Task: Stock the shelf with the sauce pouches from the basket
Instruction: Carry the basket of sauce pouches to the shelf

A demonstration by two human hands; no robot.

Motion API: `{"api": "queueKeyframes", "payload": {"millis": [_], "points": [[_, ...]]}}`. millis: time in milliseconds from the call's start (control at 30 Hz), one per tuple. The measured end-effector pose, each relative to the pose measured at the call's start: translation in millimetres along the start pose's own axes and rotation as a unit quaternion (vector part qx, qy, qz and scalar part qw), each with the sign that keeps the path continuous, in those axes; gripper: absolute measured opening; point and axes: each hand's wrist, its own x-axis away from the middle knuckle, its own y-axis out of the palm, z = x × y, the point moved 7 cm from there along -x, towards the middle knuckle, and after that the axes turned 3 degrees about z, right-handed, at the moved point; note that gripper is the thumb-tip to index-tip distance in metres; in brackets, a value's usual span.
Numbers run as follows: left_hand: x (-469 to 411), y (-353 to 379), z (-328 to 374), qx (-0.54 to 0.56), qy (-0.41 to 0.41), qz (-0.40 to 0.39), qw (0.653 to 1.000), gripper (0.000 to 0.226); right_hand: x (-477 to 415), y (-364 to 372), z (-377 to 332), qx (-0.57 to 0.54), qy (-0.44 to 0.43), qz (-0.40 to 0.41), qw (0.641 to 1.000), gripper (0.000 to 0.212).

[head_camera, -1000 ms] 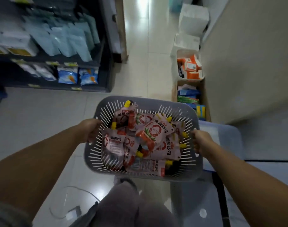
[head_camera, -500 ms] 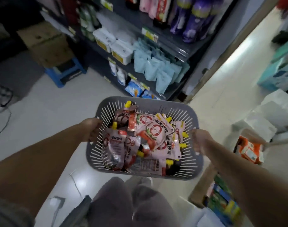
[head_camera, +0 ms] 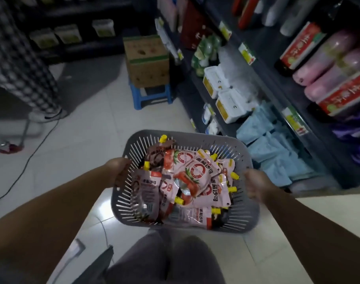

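The sauce pouches (head_camera: 195, 177) all lie in a loose heap inside the basket (head_camera: 187, 135); none of them is on the shelf (head_camera: 271, 78) yet. They are flat, soft packs of glossy film, pink-white with a red ring and a tomato print. Each one has a small yellow cap (head_camera: 163, 138) at a corner. They overlap in every direction, so I judge they will slide on each other easily.

The basket is grey plastic, rectangular with round corners, and its walls are cut into thin vertical slots. The left hand (head_camera: 118, 171) grips the left rim with the fingers curled over the edge, and the right hand (head_camera: 255, 186) grips the right rim in the same way. Two hands on opposite sides keep the load level in front of the body, above the knees. The stocking itself has not begun, I think, and one hand must be freed first.

The shelf stands to the right, made of dark boards with yellow price labels. It carries light blue packets (head_camera: 267, 152) just beyond the basket, white boxes (head_camera: 230, 105) further on, and pink bottles (head_camera: 328, 64) higher up. On the glossy tiled floor a cardboard box (head_camera: 146, 60) sits on a blue plastic stool (head_camera: 152, 97). A thin cable (head_camera: 31, 156) runs at the left, near another person's checked trouser leg (head_camera: 25, 64).
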Motion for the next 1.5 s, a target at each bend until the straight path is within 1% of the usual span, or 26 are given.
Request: {"api": "queueKeyframes", "payload": {"millis": [67, 167, 233, 333, 433, 533, 767, 1000, 1133, 1300, 1400, 1500], "points": [[-8, -19, 21, 0.016, 0.004, 0.021, 1.0, 0.046, -12, 25, -34, 0.018, -0.012, -0.018, 1.0, 0.033], [-25, -47, 55, 0.053, 0.004, 0.041, 0.998, 0.046, -33, 55, -91, 0.036, -0.02, -0.021, 0.999, 0.035], [-35, -62, 79, 0.076, -0.005, 0.048, 0.996, 0.046, -46, 78, -133, 0.059, -0.018, -0.033, 0.998, 0.034], [-55, -83, 113, 0.103, -0.018, 0.07, 0.992, 0.046, -72, 111, -195, 0.079, -0.038, -0.057, 0.994, 0.035], [-72, -96, 143, 0.12, -0.026, 0.094, 0.988, 0.047, -94, 137, -244, 0.098, -0.052, -0.075, 0.991, 0.035], [-93, -108, 181, 0.162, -0.018, 0.112, 0.98, 0.047, -121, 162, -303, 0.101, -0.058, -0.103, 0.988, 0.037], [-132, -125, 263, 0.214, -0.013, 0.113, 0.97, 0.044, -147, 199, -429, 0.139, -0.085, -0.114, 0.98, 0.039], [-181, -148, 329, 0.212, -0.042, 0.133, 0.967, 0.043, -186, 236, -515, 0.183, -0.086, -0.102, 0.974, 0.032], [-217, -170, 372, 0.211, -0.055, 0.144, 0.965, 0.045, -211, 266, -556, 0.19, -0.071, -0.09, 0.975, 0.034], [-249, -191, 432, 0.214, -0.057, 0.153, 0.963, 0.047, -231, 305, -612, 0.158, -0.063, -0.09, 0.981, 0.041], [-264, -210, 478, 0.218, -0.039, 0.171, 0.96, 0.047, -242, 323, -643, 0.121, -0.056, -0.088, 0.987, 0.042], [-277, -220, 521, 0.211, -0.026, 0.162, 0.964, 0.048, -249, 334, -673, 0.091, -0.056, -0.09, 0.99, 0.043]]}}
